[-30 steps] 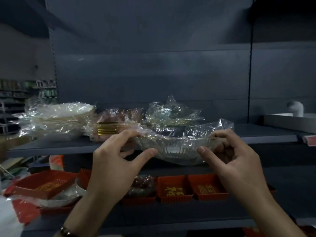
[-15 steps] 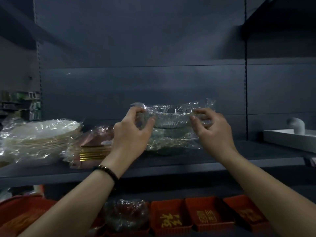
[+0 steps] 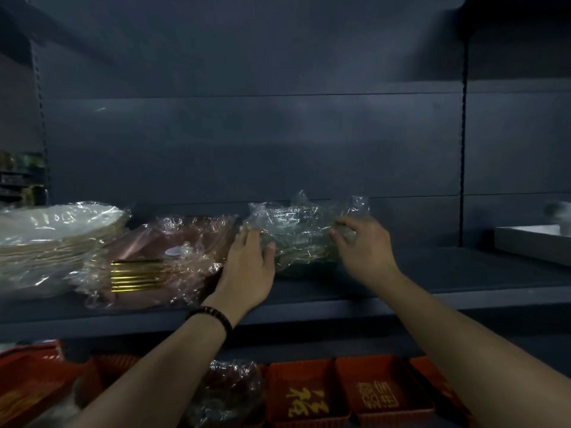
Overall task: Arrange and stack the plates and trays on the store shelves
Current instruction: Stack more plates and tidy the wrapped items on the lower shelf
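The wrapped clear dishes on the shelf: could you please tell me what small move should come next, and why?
Probably release both hands. The wrapped clear dishes rest on the shelf beside the pink trays; the left hand presses their side, the right hand pinches the wrap.

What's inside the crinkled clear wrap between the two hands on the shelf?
Stacked clear dishes show through the wrap, resting on the grey shelf. How many is hidden by glare, folds, the left hand and the right hand.
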Demonstrator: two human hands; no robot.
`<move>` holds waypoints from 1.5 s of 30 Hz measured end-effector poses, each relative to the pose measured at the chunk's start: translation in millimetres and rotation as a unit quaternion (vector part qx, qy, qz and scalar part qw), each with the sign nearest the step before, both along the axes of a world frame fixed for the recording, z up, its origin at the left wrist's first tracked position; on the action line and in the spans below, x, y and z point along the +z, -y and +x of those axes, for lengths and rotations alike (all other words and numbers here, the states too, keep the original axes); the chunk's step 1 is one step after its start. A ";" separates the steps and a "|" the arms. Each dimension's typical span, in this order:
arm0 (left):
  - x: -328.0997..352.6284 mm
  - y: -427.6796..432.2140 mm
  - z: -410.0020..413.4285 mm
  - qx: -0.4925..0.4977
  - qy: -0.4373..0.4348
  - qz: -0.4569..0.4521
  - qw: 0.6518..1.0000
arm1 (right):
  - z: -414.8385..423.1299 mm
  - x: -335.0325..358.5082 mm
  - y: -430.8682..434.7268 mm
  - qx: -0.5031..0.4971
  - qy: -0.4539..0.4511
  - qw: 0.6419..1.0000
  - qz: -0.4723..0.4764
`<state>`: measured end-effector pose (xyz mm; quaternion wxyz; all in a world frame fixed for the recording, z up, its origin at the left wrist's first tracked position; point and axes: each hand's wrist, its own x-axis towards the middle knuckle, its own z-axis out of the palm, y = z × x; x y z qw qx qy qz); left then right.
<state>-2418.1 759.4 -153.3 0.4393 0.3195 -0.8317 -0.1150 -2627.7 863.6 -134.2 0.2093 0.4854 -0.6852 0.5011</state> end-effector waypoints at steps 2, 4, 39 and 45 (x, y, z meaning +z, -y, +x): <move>-3.3 4.4 -3.9 0.029 0.026 -0.030 0.999 | 1.5 -4.6 -2.2 -0.041 -0.008 0.999 0.026; -5.6 7.5 -4.7 0.031 0.040 -0.045 0.998 | 3.1 -6.7 -5.4 -0.061 -0.027 0.996 0.062; -244.2 -36.6 184.7 0.118 -0.057 0.067 0.989 | 153.5 -245.4 -17.5 0.214 0.181 0.947 0.160; -293.1 -8.2 163.6 0.115 -0.155 0.195 0.962 | 178.8 -313.6 37.8 0.224 0.206 0.937 0.172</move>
